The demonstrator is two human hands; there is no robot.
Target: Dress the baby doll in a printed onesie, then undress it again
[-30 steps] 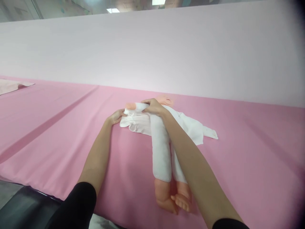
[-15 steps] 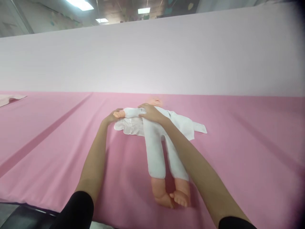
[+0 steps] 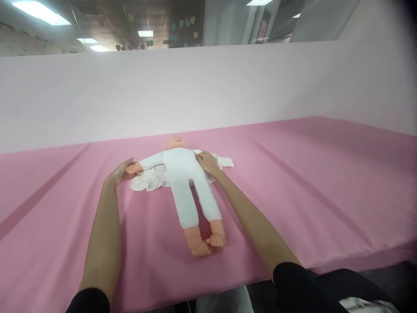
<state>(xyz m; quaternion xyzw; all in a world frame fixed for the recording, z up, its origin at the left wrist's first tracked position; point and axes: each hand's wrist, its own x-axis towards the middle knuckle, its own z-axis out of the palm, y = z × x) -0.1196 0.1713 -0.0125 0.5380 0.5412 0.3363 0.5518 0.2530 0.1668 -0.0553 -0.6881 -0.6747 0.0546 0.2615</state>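
Observation:
A baby doll (image 3: 184,167) in a white cloth body lies on its back, its bare feet toward me. Spread beneath its upper body is a white garment (image 3: 150,179), with one sleeve (image 3: 226,162) stretched out to the right. My left hand (image 3: 121,171) is closed around the doll's small hand at the end of its outstretched arm. At the doll's other side, my right hand (image 3: 208,163) rests with curled fingers by the torso and the garment. What those fingers grip is hidden.
A pink sheet (image 3: 293,182) with fold lines covers the table, whose front edge runs below the doll's feet. A white wall panel (image 3: 195,91) stands behind it, and another closes off the right. Glass and ceiling lights show above.
My right hand has moved from the doll's near shoulder across to its other side. The left hand stays at the doll's hand. The view has swung right.

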